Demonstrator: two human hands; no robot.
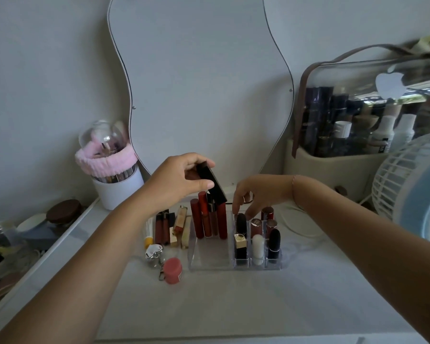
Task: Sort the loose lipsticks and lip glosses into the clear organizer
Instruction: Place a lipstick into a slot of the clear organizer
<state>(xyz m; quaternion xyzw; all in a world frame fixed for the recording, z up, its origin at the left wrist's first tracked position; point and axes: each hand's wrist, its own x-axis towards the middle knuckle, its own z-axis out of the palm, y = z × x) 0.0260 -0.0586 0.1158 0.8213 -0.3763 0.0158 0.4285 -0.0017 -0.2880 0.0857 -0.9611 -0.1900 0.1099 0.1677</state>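
The left hand (181, 180) pinches a long black tube (212, 182) between thumb and fingers and holds it tilted above the tall red glosses (209, 217), which stand in the wide left compartment of the clear organizer (210, 265). The right hand (256, 194) reaches down to the small cells at the back right of the organizer; its fingertips touch the top of a dark lipstick (241, 223), but I cannot tell if they grip it or only steady it.

I judge that the step in hand is placing the black tube among the glosses. The next move calls for turning it upright and lowering it into the free space of the wide compartment without knocking the standing tubes.

Several items still lie loose on the white table (233, 306), just left of the organizer: brown glosses (162, 228), a gold-trimmed tube (180, 223) and a small pink jar (173, 270).

Labels on the products are too small to read. Only an apple-shaped white logo (390, 84) shows on the clear case at the right.
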